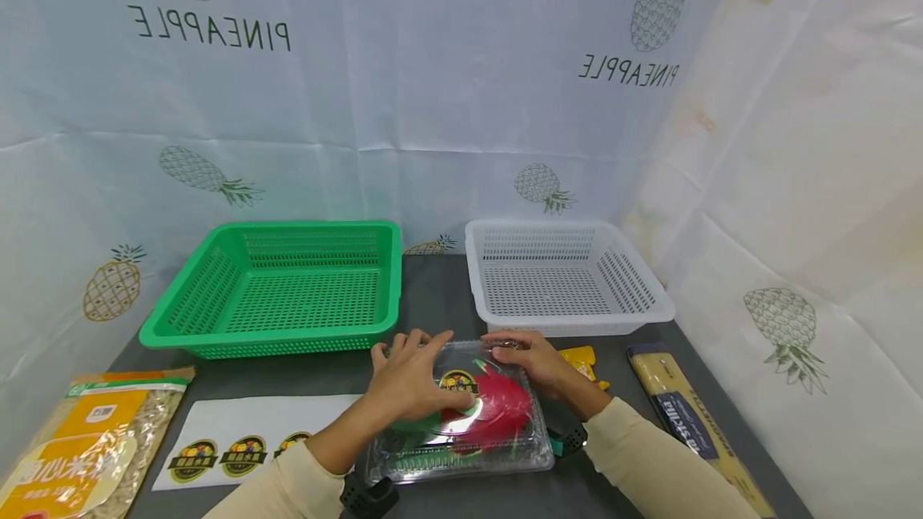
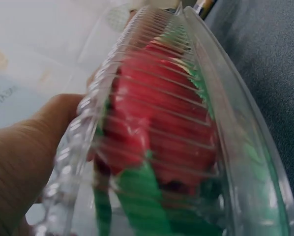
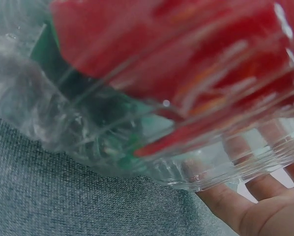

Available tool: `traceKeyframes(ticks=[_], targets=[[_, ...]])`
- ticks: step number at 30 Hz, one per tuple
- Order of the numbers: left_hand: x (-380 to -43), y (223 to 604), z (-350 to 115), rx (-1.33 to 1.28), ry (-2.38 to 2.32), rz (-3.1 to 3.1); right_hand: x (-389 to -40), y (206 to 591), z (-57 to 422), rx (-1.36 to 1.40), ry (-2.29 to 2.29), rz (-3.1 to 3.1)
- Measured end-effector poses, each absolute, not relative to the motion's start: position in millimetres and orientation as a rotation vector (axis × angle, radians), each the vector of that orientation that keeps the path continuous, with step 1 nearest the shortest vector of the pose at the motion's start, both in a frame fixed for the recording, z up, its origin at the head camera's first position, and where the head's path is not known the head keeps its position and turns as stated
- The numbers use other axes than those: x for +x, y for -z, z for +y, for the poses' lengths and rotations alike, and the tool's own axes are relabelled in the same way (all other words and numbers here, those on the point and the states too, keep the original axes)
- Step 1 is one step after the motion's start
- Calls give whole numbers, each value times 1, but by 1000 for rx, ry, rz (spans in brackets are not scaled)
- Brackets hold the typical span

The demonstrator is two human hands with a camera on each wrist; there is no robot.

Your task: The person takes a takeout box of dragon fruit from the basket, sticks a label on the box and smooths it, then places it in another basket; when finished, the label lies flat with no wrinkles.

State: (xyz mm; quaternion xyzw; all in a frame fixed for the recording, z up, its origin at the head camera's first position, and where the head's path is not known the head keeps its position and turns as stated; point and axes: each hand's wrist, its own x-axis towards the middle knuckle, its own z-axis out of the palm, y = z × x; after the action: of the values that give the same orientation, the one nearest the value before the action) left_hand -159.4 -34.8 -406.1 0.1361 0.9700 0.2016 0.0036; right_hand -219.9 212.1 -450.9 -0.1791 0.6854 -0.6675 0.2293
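Observation:
A clear plastic clamshell box point(image 1: 505, 461) lies on the dark table. Through its ribbed lid shows a red item point(image 1: 505, 403) with green parts, which looks like a dragon fruit. On the lid is a round black-and-yellow sticker point(image 1: 456, 379). My left hand point(image 1: 407, 383) is spread over the box's left side, its thumb pressing by the sticker and its fingers toward the far edge. My right hand point(image 1: 539, 365) grips the far right corner, fingers over the rim. In the right wrist view its fingers point(image 3: 267, 189) show partly through the plastic.
Behind stand a green basket point(image 1: 274, 343) and a white basket point(image 1: 570, 323). A white sheet point(image 1: 216, 419) of round stickers and a grain bag point(image 1: 101, 439) lie left. Right are a yellow packet point(image 1: 580, 357), partly hidden, and a long brown package point(image 1: 692, 423). Printed cloth hangs around.

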Motion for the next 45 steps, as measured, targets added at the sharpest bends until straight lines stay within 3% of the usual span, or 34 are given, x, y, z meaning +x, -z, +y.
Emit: traceKeyframes(ticks=[19, 45], targets=[[-162, 409, -26, 303, -619, 3100, -219, 450, 211, -514, 1833, 1888], [-165, 403, -56, 571, -1068, 2814, -219, 451, 213, -513, 1838, 1868]])
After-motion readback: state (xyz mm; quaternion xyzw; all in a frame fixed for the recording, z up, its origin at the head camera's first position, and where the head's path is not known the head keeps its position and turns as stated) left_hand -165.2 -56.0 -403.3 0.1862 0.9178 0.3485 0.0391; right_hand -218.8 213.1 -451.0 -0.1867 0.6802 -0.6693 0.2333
